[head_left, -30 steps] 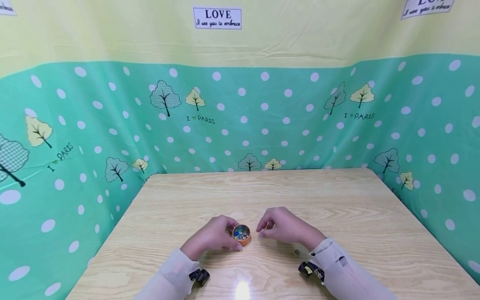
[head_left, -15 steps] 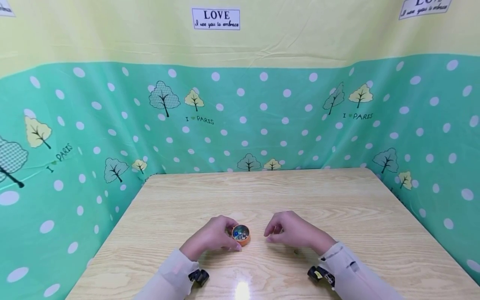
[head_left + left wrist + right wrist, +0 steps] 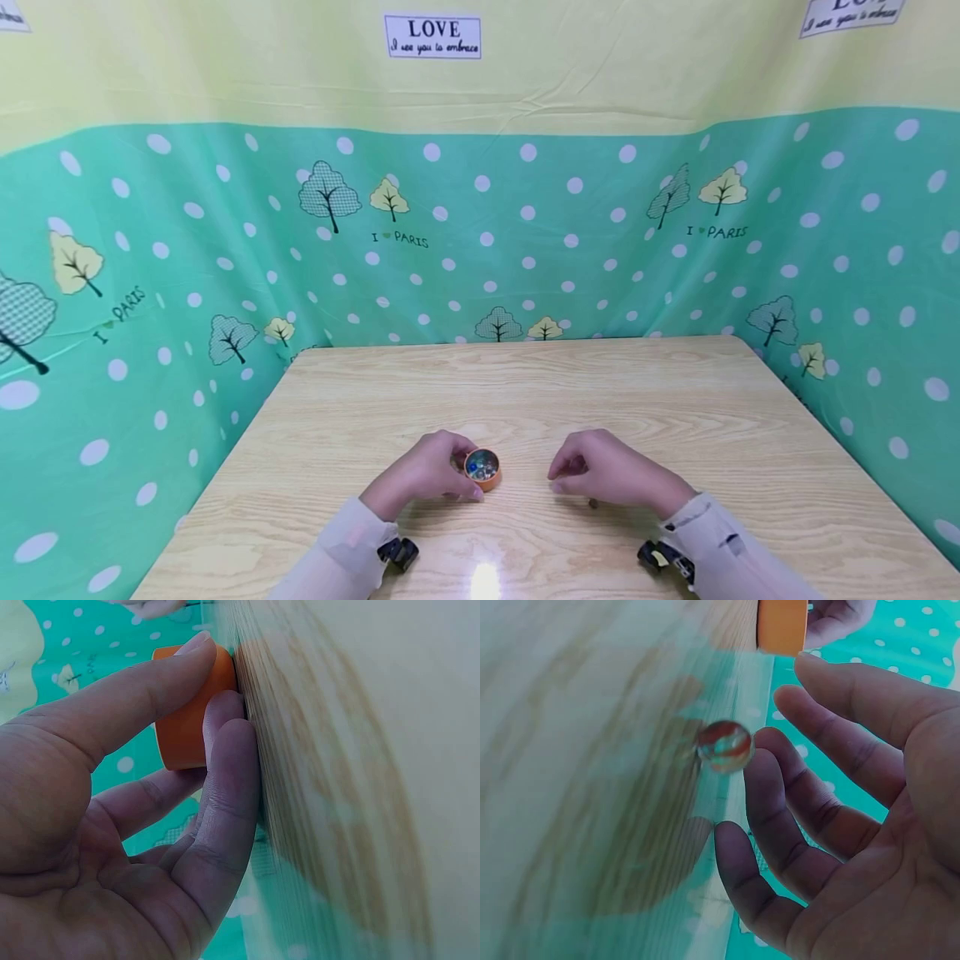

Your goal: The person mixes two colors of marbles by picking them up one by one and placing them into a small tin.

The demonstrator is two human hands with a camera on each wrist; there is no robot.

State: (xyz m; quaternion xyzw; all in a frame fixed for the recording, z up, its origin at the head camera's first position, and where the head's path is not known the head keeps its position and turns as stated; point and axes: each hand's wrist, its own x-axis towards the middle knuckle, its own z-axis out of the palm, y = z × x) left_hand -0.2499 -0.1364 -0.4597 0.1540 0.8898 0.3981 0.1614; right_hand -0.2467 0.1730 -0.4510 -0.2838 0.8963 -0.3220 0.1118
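My left hand (image 3: 429, 469) grips a small orange round container (image 3: 180, 735), thumb on one side and fingers on the other. Its open top faces up in the head view, showing several glass marbles (image 3: 481, 470) inside, one of them blue. To the right, my right hand (image 3: 607, 468) hovers low over the wooden table, its fingers loosely bent and apart with nothing between them. A clear glass marble (image 3: 726, 746) with red-brown swirls lies on the tabletop, close by the middle fingertips in the right wrist view.
The light wooden table (image 3: 525, 383) reaches back to a green dotted curtain (image 3: 480, 233) that closes off the back and both sides. Dark wrist cameras (image 3: 397, 552) hang under the pale sleeves (image 3: 731, 550), low over the tabletop.
My right hand has moved away from the orange container, rightward and slightly nearer me, coming close to the loose marble. The left hand and the container have stayed in place.
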